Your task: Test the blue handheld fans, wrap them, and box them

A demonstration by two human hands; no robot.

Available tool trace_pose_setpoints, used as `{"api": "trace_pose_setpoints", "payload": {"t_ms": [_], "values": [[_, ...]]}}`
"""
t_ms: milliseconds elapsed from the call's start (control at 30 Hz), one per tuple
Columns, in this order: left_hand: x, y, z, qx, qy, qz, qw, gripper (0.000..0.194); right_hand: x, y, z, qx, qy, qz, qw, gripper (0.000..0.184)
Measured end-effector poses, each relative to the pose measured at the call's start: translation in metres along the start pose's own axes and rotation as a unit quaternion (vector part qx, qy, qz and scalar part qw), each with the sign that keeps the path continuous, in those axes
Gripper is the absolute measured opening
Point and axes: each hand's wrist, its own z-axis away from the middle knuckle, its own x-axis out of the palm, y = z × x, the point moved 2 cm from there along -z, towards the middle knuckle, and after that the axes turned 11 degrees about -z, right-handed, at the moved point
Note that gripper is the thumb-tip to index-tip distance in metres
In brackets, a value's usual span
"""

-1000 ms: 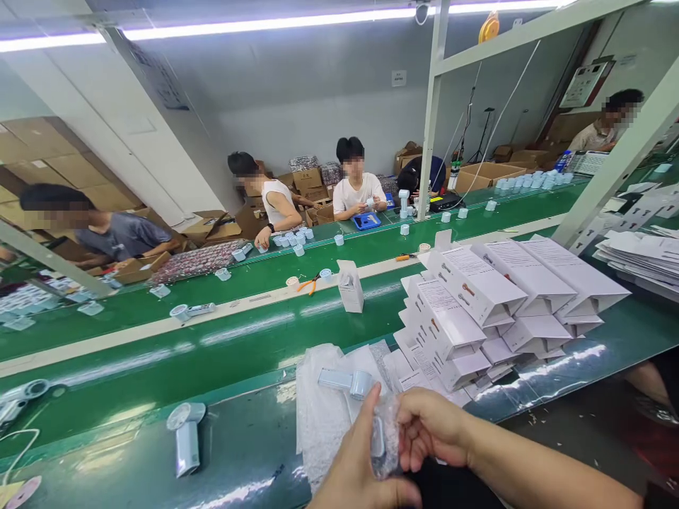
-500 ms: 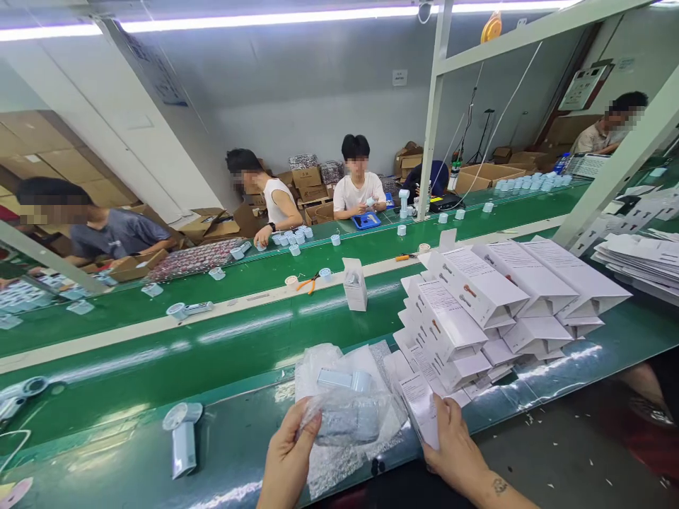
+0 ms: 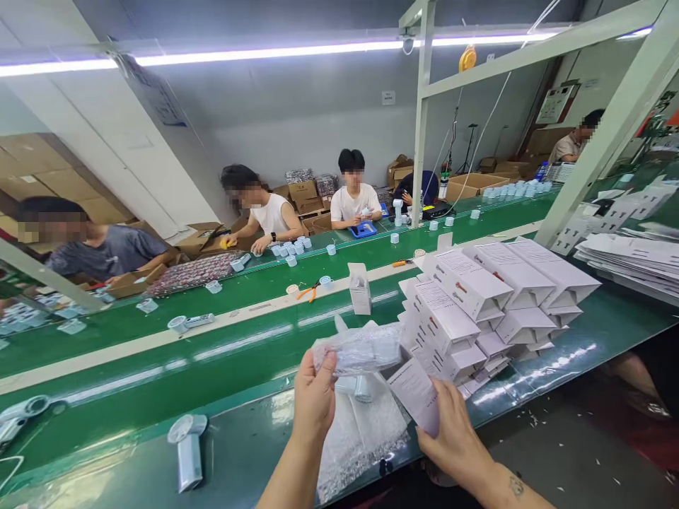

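My left hand [image 3: 314, 392] grips one end of a light-blue handheld device in clear bubble wrap [image 3: 366, 348], raised above the bench. In my right hand [image 3: 450, 420] is a white printed carton [image 3: 416, 396], tilted, its upper end close to the wrapped device. Below them lie bubble-wrap bags [image 3: 361, 438], with another light-blue device [image 3: 361, 387] on top, partly hidden by the wrapped one. Similar white cartons [image 3: 467, 293] are stacked just beyond my right hand. On the bench to the left rests an unwrapped light-blue device [image 3: 189, 452] with a round head.
A green conveyor belt [image 3: 238, 367] runs across, with an upright white carton [image 3: 360, 290] on it. Orange-handled pliers [image 3: 308, 290] lie on the pale dividing strip. Co-workers sit along the far side. A metal frame post [image 3: 599, 134] rises at right, near flat white cartons [image 3: 626, 258].
My left hand has lifted the wrapped device up and away from the bags, towards the carton. The carton in my right hand has tipped and come clear of the stack's side.
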Motion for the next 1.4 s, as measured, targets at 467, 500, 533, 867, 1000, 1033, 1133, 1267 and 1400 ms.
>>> {"api": "trace_pose_setpoints", "payload": {"t_ms": [467,500,533,867,1000,1033,1133,1267,1400], "values": [[-0.035,0.039,-0.045,-0.026,-0.156,-0.445,0.881,0.012,0.069,0.04,-0.03,-0.03,-0.119,-0.163,0.979,0.064],[-0.031,0.039,-0.047,-0.027,-0.149,-0.447,0.881,0.012,0.07,0.041,-0.032,-0.023,-0.121,-0.165,0.979,0.065],[-0.027,0.038,-0.047,-0.022,-0.14,-0.449,0.882,0.013,0.071,0.043,-0.034,-0.015,-0.122,-0.167,0.978,0.065],[-0.008,0.017,0.01,0.002,-0.085,-0.416,0.905,0.022,0.042,-0.008,-0.092,0.073,-0.211,-0.433,0.873,0.047],[-0.011,0.026,0.026,0.042,-0.097,-0.463,0.88,0.014,0.044,-0.012,-0.094,0.077,-0.203,-0.44,0.872,0.041],[-0.007,0.029,0.03,0.064,-0.118,-0.493,0.86,0.014,0.046,-0.009,-0.091,0.086,-0.194,-0.441,0.872,0.044],[0.018,0.039,0.039,0.133,-0.208,-0.609,0.754,0.026,0.048,-0.001,-0.078,0.104,-0.191,-0.449,0.867,0.049],[0.068,0.034,0.043,0.145,-0.306,-0.739,0.582,0.033,0.044,0.0,-0.071,0.093,-0.222,-0.461,0.854,0.047],[0.099,0.013,0.038,0.182,-0.323,-0.766,0.525,0.041,0.038,0.007,-0.069,0.085,-0.184,-0.46,0.864,0.046]]}}
